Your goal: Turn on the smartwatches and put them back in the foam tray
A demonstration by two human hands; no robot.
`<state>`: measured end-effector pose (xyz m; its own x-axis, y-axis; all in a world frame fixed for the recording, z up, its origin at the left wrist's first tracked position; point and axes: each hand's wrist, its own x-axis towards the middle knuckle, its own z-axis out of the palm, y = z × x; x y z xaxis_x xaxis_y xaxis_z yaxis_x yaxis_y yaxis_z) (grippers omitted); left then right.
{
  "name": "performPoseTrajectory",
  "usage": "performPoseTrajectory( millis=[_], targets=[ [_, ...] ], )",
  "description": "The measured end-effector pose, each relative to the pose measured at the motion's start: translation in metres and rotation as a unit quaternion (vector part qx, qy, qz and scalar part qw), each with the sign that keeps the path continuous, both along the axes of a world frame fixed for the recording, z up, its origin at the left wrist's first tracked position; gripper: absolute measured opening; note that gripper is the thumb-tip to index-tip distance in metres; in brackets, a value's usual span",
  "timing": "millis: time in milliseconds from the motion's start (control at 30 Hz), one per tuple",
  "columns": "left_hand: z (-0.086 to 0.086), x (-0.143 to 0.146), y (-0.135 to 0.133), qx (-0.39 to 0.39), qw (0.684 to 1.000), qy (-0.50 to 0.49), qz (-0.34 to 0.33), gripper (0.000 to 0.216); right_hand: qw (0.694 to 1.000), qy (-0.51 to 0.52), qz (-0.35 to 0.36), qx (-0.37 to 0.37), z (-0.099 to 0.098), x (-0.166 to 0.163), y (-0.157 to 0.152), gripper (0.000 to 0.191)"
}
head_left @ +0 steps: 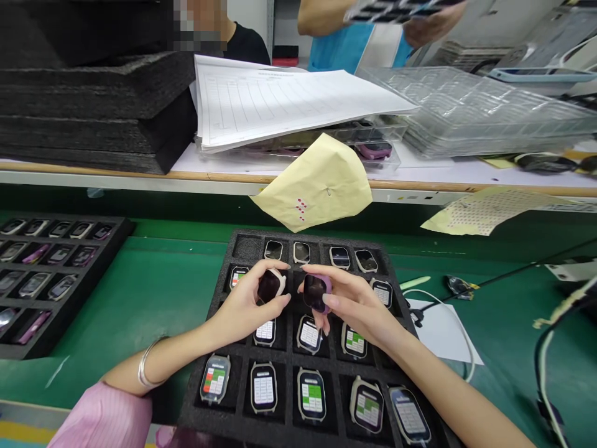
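- Far left: a stack of coarse, matte black foam slabs (84, 106) sits on a shelf, its top and left side cut off; below it, a side tray (93, 283) of black foam holds watches, also cropped by the frame.
- Next, a ribbed pink sleeve (109, 414) and a smooth silver bangle (143, 370) on the left arm.
- The left hand (245, 305) grips a white-cased watch (270, 286), its dark, glossy face pinched between the thumb below and the forefinger above; the fingers hide part of the case.
- Centre: a black foam tray (288, 386) with square pockets lies under both hands, which cover some of it. Its rounded rectangular watches have glassy screens, several lit with white, green or red grids, the lettering too small to read.
- Above, loose white papers (280, 106) and a creased yellow sheet (321, 180) overhang the shelf edge.
- Just right, a purple watch (316, 292) with a dark screen is held by the right hand (359, 302), thumb across its right side, other fingers curled above and underneath. The two held watches are apart.
- Behind, a person in blue (333, 46) is cropped and blurred.
- Far right: ridged, clear plastic trays (494, 106) and a looping white cable (466, 339).
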<state>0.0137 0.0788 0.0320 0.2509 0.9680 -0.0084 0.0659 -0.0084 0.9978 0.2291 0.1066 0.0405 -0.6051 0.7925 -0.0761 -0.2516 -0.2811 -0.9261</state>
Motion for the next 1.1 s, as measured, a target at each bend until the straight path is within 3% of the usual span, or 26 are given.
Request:
performPoseTrajectory(
  millis=[333, 1100],
  targets=[
    [0.001, 0.0, -0.003, 0.051, 0.997, 0.053, -0.019, 0.036, 1.0, -0.008, 0.02, 0.014, -0.011, 0.005, 0.006, 0.044],
    [0.006, -0.001, -0.005, 0.086, 0.991, 0.099, -0.032, 0.036, 0.999, -0.003, 0.024, 0.032, -0.01, 0.007, 0.004, 0.043]
  ],
)
